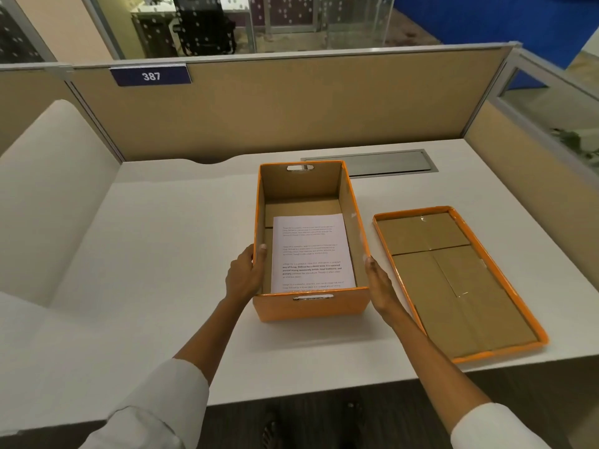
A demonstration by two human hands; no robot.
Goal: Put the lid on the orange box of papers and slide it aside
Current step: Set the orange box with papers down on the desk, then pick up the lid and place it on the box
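Lid and box were the pair that mattered, and the lid lay upside down on the white desk, just to the right of the orange box, its brown inner face turned up and its orange rim standing around it. Its long axis ran from the near right corner of the desk away toward the partition, roughly alongside the long axis of the box, tilted a little. The right hand was plainly the nearer one: it rested flat against the outside of the box's right wall, fingers extended and not closed around anything, with the lid's near-left edge just beside the wrist. The left hand held the opposite wall, thumb hooked over the rim and fingers pressed to the outer side, so the box was lightly steadied between both palms rather than lifted. Inside, a printed sheet of papers lay flat on the floor of the box toward the near end. Judging from this, the lid would need to be turned over before it could go on, and the right hand would have the shorter reach.
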